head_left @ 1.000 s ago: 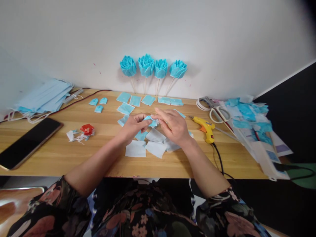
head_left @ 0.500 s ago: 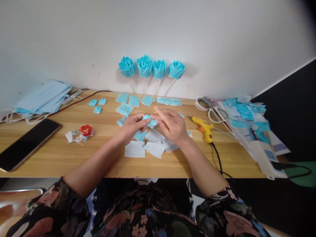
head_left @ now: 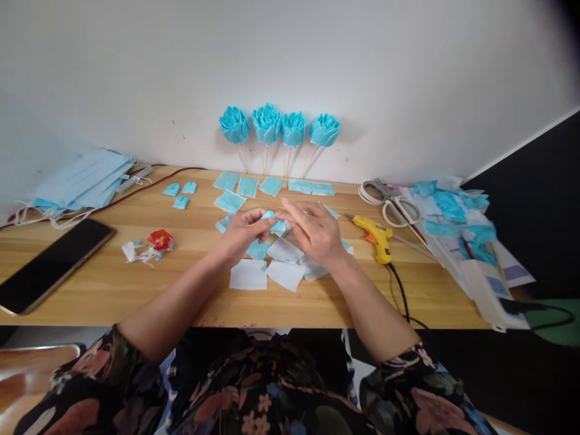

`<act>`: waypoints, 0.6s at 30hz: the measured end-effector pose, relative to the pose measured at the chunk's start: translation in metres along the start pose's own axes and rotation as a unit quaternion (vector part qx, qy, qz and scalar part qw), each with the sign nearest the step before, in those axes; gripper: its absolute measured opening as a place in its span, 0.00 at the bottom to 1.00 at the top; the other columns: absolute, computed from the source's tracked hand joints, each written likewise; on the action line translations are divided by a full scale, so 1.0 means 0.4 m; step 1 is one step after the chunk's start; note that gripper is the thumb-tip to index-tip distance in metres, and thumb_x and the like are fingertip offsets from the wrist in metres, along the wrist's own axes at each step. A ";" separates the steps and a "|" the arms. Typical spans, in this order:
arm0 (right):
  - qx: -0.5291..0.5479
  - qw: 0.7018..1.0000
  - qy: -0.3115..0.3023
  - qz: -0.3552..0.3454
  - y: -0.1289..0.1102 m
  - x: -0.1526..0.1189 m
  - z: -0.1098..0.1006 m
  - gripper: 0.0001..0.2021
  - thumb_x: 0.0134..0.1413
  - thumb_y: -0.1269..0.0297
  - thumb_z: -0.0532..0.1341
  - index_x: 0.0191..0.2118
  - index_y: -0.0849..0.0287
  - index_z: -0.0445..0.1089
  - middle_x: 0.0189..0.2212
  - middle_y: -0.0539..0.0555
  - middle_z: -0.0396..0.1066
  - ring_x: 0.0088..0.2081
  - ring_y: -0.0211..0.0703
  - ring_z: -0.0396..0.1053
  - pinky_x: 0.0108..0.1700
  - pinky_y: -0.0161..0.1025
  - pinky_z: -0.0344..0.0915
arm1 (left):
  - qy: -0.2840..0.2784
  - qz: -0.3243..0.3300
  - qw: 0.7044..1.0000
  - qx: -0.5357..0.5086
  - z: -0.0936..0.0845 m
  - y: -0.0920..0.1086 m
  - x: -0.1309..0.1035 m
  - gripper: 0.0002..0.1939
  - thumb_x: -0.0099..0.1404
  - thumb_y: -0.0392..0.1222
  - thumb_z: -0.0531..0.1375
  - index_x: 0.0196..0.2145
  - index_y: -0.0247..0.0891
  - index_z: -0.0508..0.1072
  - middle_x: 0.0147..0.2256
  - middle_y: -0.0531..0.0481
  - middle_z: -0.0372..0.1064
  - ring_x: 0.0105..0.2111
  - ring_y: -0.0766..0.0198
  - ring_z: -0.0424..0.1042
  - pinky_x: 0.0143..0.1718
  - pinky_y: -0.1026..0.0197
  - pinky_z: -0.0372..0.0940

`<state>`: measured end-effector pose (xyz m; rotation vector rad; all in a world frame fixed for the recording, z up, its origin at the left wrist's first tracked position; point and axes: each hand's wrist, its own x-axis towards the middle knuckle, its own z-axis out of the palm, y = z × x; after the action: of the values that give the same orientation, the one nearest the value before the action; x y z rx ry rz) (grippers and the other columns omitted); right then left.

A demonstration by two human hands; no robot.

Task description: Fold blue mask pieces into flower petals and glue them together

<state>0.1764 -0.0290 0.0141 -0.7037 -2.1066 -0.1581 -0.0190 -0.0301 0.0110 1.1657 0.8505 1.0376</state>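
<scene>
Change since earlier frames: almost none; both hands sit in the same spot over the middle of the surface [head_left: 136, 241], and the view has shifted only slightly.
Left hand: my left hand [head_left: 242, 232] is pinched shut on the small blue folded piece [head_left: 275, 222], thumb and forefinger at its left edge.
Right hand: my right hand [head_left: 315, 232] meets it from the other side, fingertips closed on the same piece; the two hands touch at the fold.
Piece location: held just above the surface, over the white squares [head_left: 267, 272] and near loose blue squares [head_left: 235, 193].
Grip note: keep the pinch at the very edge so the layers do not slip; the material looks thin and springy, my judgement only.
Fold note: press the crease with the fingertips, not the nails, and keep both thumbs opposed.
Hazard: the yellow glue gun [head_left: 376, 234] lies just right of my right wrist, its cord trailing off the front edge; keep the sleeve off it.
Reference: four finished blue flowers [head_left: 278, 125] lean on the wall.
Also present: scissors [head_left: 394, 202], masks [head_left: 77, 181], phone [head_left: 49, 263].
</scene>
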 end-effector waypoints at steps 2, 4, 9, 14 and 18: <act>0.014 1.000 0.004 0.000 -0.003 0.001 0.002 0.33 0.65 0.77 0.54 0.70 0.43 0.54 0.45 0.49 0.81 0.50 0.46 0.76 0.49 0.50 0.75 | 0.004 0.002 1.000 0.001 -0.001 -0.002 0.001 0.13 0.58 0.46 0.67 0.25 0.37 0.69 0.19 0.56 0.61 0.20 0.71 0.58 0.25 0.64 0.53; 0.036 0.999 -0.003 0.021 -0.009 0.001 0.002 0.31 0.66 0.75 0.54 0.69 0.43 0.56 0.45 0.49 0.82 0.50 0.46 0.76 0.50 0.50 0.74 | 0.005 0.003 1.000 0.007 -0.001 -0.002 0.001 0.12 0.57 0.46 0.67 0.25 0.37 0.69 0.19 0.56 0.61 0.20 0.71 0.58 0.25 0.64 0.53; 0.118 0.980 0.009 0.159 -0.024 0.001 -0.002 0.28 0.68 0.71 0.54 0.69 0.42 0.55 0.48 0.49 0.80 0.52 0.45 0.75 0.57 0.53 0.71 | 0.022 0.005 1.000 0.010 0.001 -0.001 0.000 0.09 0.58 0.44 0.65 0.27 0.37 0.71 0.19 0.57 0.62 0.20 0.71 0.58 0.25 0.64 0.52; 0.126 0.979 0.019 0.162 -0.030 0.006 -0.002 0.26 0.67 0.70 0.55 0.66 0.43 0.59 0.48 0.51 0.78 0.53 0.46 0.73 0.58 0.53 0.69 | 0.026 0.010 1.000 0.012 -0.001 -0.005 0.001 0.11 0.59 0.45 0.65 0.26 0.37 0.69 0.19 0.56 0.62 0.20 0.70 0.59 0.26 0.63 0.53; 0.088 0.985 0.049 0.137 -0.027 0.010 -0.003 0.20 0.64 0.70 0.58 0.60 0.46 0.66 0.44 0.52 0.77 0.51 0.48 0.72 0.56 0.54 0.69 | 0.032 0.011 0.999 0.009 -0.004 -0.009 0.003 0.13 0.59 0.46 0.65 0.25 0.37 0.68 0.19 0.56 0.62 0.21 0.70 0.59 0.26 0.63 0.53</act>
<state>0.1696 -0.0366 0.0194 -0.8520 -1.8811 0.1402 -0.0195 -0.0288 0.0071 1.1648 0.8995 1.0925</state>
